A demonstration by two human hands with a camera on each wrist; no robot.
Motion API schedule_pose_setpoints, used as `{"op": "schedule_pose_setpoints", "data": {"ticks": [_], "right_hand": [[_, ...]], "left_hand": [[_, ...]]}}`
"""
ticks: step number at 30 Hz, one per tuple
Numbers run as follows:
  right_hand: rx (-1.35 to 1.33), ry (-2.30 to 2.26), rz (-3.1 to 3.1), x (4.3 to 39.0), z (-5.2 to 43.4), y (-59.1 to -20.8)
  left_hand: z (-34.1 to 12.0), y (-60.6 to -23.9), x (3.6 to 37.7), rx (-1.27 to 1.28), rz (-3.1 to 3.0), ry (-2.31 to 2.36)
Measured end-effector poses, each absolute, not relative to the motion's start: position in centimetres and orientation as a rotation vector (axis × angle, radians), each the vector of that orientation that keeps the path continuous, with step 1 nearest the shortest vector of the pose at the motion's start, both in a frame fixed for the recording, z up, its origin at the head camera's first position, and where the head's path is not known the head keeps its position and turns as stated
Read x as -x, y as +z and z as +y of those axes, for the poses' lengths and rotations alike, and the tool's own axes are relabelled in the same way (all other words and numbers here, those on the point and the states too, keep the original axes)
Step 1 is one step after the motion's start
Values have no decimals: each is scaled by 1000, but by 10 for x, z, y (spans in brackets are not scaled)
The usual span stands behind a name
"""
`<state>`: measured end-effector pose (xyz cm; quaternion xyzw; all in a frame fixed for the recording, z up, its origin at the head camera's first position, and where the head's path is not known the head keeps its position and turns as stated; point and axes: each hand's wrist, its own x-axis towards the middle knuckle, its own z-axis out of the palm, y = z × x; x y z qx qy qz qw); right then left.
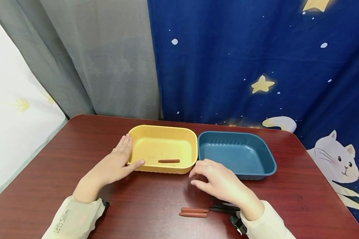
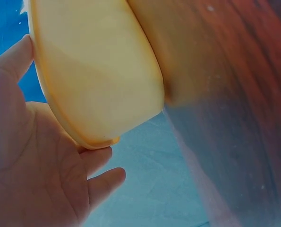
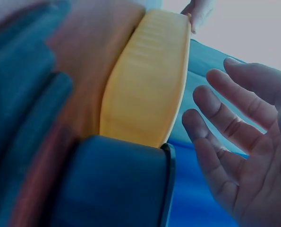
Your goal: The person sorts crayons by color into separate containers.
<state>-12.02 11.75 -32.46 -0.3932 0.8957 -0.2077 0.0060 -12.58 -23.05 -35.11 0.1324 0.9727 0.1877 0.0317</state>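
One brown stick [image 1: 169,161] lies inside the yellow tray [image 1: 143,132], near its front wall; two more brown sticks [image 1: 193,212] rest side by side on the table [image 1: 48,172], just in front of the right wrist. A few black sticks [image 1: 224,208] sit beside them, partly hidden under the right forearm; their count cannot be read. The blue tray [image 1: 266,156] holds nothing visible. Judgement: sorting looks barely begun, with one piece placed, the two brown ones and the black ones outstanding.

Left hand [image 1: 116,164]: fingers straight, flat against the left end of the yellow tray, thumb along its front edge; steadying it, not gripping. The left wrist view confirms an open palm beside the tray's rim. Right hand [image 1: 219,181]: hovers above the table just in front of where the two trays meet, fingers loosely spread and slightly bent, holding nothing; the right wrist view shows an empty palm.

Surface: dark reddish wood-grain table, trays touching side by side near its far edge. Behind: a grey curtain [image 1: 107,59] at left, a blue cloth [image 1: 257,49] printed with stars and a white cat [image 1: 338,159] at right.
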Motion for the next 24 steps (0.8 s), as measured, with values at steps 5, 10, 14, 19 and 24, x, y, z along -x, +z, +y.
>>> {"op": "schedule_pose_setpoints", "data": {"ticks": [5, 10, 14, 19, 24], "right_hand": [[1252, -634, 2757, 113, 121, -333], [1235, -583, 2679, 109, 120, -337], [1207, -525, 2577, 108, 116, -340], [1227, -443, 2503, 107, 112, -344], [1209, -386, 2492, 104, 112, -349]], "left_hand": [[-229, -351, 127, -415, 2991, 575], [-229, -352, 129, -402, 2983, 566], [-229, -352, 129, -396, 2977, 566], [-231, -350, 127, -389, 2985, 574], [-230, -351, 127, -387, 2980, 573]]}}
